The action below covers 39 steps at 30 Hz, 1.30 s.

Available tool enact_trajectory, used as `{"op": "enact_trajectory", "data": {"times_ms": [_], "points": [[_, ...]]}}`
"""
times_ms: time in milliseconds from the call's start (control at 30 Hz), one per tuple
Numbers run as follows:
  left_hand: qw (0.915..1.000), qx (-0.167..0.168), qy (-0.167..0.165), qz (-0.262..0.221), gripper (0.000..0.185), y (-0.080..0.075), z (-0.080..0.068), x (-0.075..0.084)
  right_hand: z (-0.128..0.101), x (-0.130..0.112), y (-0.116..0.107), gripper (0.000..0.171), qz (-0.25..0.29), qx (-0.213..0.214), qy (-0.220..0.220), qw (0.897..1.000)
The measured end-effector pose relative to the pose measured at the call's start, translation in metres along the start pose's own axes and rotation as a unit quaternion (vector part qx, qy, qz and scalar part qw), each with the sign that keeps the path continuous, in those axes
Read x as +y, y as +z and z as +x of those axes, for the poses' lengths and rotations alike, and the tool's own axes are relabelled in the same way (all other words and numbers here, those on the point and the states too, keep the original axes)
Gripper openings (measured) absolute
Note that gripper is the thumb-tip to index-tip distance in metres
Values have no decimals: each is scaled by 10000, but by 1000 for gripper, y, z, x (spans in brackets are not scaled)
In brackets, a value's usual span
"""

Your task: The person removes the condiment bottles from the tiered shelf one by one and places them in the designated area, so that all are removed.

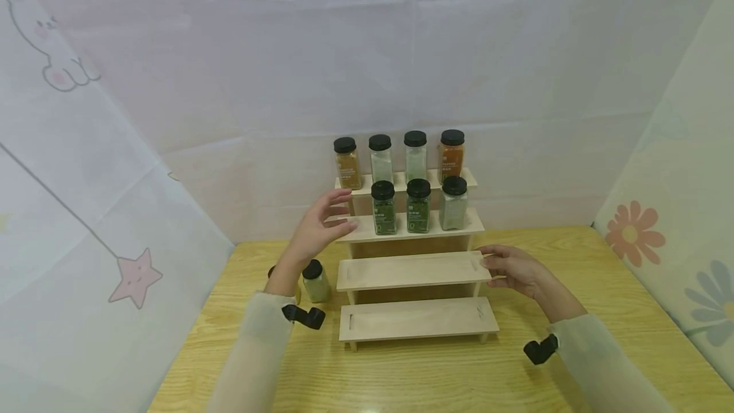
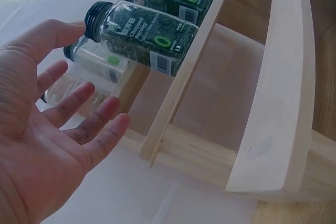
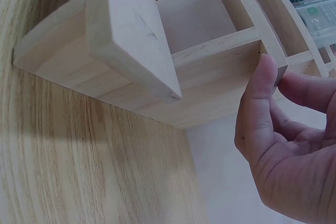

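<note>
A four-step wooden spice rack stands on the table. My right hand pinches the right end of its second-lowest step between thumb and finger, as the right wrist view shows at the step's corner. My left hand is spread beside the left end of the second-highest step, holding nothing. Its thumb tip comes right up to the black lid of a jar of green herbs in the left wrist view. On that step stand this jar, another green herb jar and a pale jar.
The top step carries a brown spice jar, two pale jars and an orange-red one. A jar of pale green contents stands on the wooden table left of the rack, with another partly behind my left wrist. Cloth walls surround the table.
</note>
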<state>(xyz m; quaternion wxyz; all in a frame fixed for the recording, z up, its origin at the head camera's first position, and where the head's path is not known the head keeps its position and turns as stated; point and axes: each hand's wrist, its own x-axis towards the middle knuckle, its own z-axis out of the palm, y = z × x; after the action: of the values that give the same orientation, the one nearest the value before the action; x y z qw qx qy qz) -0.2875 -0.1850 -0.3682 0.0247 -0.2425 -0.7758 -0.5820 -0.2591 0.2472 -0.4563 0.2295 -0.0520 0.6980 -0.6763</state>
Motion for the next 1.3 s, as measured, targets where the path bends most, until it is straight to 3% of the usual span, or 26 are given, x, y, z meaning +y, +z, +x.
{"op": "enact_trajectory", "data": {"times_ms": [600, 1300], "points": [[9995, -218, 107, -177, 69, 20, 19, 1, -1, -1, 0, 67, 18, -41, 19, 10000], [9993, -131, -311, -176, 75, 37, 38, -5, 2, 3, -3, 69, 92, -22, 10, 10000]]}}
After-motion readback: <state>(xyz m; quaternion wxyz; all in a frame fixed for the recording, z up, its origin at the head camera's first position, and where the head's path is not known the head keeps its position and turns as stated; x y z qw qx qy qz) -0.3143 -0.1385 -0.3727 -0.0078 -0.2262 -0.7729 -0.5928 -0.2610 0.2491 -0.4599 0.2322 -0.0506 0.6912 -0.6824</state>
